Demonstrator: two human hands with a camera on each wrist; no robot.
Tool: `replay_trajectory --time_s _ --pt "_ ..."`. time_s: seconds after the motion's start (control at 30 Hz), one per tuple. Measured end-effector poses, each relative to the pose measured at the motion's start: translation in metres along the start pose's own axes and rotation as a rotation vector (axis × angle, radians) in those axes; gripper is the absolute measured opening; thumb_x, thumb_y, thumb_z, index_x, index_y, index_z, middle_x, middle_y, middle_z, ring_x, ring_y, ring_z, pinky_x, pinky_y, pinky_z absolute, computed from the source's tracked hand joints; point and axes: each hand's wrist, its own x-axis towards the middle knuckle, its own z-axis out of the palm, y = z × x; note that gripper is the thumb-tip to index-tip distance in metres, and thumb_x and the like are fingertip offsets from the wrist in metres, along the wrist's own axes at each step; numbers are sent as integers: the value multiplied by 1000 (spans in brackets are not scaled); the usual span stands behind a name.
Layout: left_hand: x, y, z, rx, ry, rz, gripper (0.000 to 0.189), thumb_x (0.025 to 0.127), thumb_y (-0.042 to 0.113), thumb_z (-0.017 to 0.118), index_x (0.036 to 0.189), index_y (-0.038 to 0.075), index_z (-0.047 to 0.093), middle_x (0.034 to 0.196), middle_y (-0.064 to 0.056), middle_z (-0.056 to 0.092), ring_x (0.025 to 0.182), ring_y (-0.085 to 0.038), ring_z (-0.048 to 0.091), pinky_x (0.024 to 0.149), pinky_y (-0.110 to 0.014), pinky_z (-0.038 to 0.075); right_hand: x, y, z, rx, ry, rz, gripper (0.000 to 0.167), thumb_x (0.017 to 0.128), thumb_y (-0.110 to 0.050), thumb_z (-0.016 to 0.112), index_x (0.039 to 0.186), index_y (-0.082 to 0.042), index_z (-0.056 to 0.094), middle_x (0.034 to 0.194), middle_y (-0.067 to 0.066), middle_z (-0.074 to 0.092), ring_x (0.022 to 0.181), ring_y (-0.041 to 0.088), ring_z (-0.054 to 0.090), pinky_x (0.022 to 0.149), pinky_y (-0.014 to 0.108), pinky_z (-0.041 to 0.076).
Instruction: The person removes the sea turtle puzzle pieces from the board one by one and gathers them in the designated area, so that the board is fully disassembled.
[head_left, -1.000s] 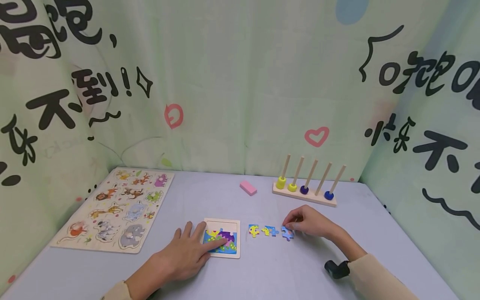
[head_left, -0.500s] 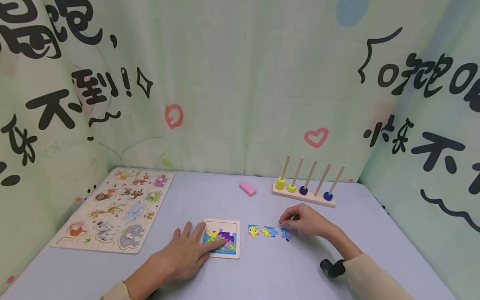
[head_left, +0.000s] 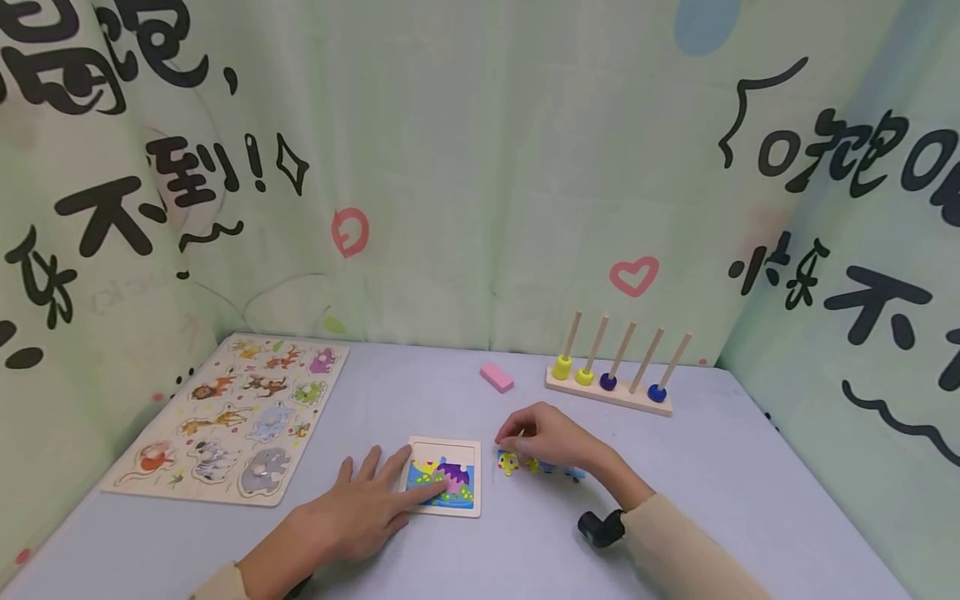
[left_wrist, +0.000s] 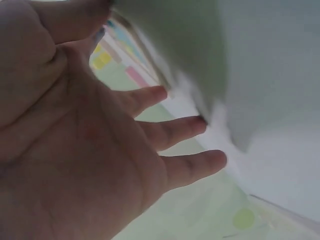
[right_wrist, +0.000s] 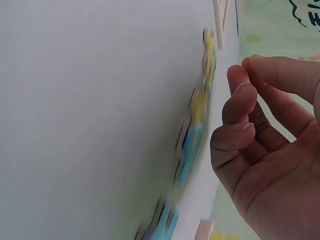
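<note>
My left hand (head_left: pixel 363 507) lies spread at the small wooden tray puzzle (head_left: pixel 467 513) in the head view, its index finger resting on the colourful picture. In the left wrist view the left hand (left_wrist: pixel 95 130) has several fingers stretched out. My right hand (head_left: pixel 553 436) is over the row of loose jigsaw pieces, fingertips close above the yellow piece (head_left: pixel 508 463) at the row's left end. Its fingers are curled with the tips together in the right wrist view, and nothing shows between them. The blue pieces (head_left: pixel 574 474) lie partly hidden below the right hand.
A large animal peg board (head_left: pixel 255 417) lies on the left of the table. A pink block (head_left: pixel 497 377) sits at the back middle. Behind the right hand stands a wooden rack (head_left: pixel 611 395) with pegs and coloured beads. Printed curtains (head_left: pixel 435 167) enclose the table.
My right hand has moved left along the row, from the rightmost blue piece to the yellow one. It let go of the blue piece, which stays on the table. The left hand barely moved.
</note>
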Motion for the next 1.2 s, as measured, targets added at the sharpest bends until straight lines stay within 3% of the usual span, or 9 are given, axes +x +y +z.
replay_trajectory --time_s 0.2,0.47,0.9,1.2 --pt "-3 0 -6 1 -84 -43 53 110 31 56 150 64 45 178 -7 25 160 -53 24 124 -78 22 26 -19 19 27 -51 -41 14 101 -19 71 106 -10 81 100 2 79 83 11 60 75 20 51" --pt "-4 1 -7 28 -106 -50 56 109 28 57 151 64 44 178 -7 23 160 -53 24 124 -77 23 49 -41 40 57 -120 -51 13 101 -20 73 105 -11 81 93 0 77 77 8 58 70 20 48" --pt "-6 4 -7 39 -104 -54 56 109 28 58 151 62 46 178 -8 24 160 -54 25 124 -77 23 65 -61 56 26 -182 -95 12 100 -18 74 102 -12 84 93 -1 80 78 5 61 73 18 50" --pt "-5 3 -6 36 -101 -52 58 108 26 59 150 62 46 178 -7 23 159 -54 26 124 -76 25 67 -64 61 28 -189 -97 11 99 -16 75 100 -12 85 92 1 80 72 5 61 70 17 51"
